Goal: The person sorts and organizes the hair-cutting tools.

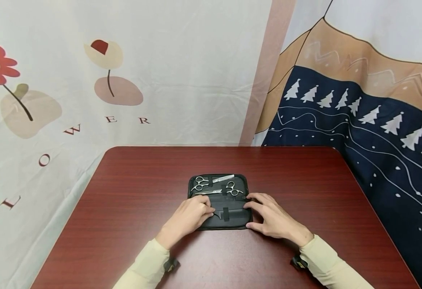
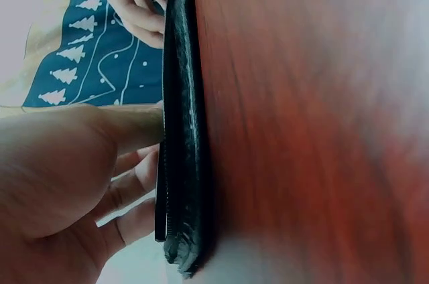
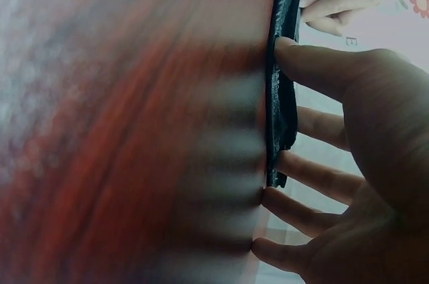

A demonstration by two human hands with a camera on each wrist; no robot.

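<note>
Letters LOWER (image 1: pixel 72 129) on white cloth (image 1: pixel 196 60)

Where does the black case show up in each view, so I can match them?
Head: the black case lies open, just below centre.
Left wrist: the case is an edge-on strip left of centre, running nearly top to bottom.
Right wrist: the case, edge-on again, is right of centre, down from the top.
Shared landmark: the red tabletop.

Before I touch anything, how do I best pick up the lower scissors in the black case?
I'd take the lower scissors by their finger loops, coming from your right. The loops lie at the right end of the scissors, past a dark strap, while the pointed blades aim left, so your fingers would probably stay away from the sharp part.
</note>
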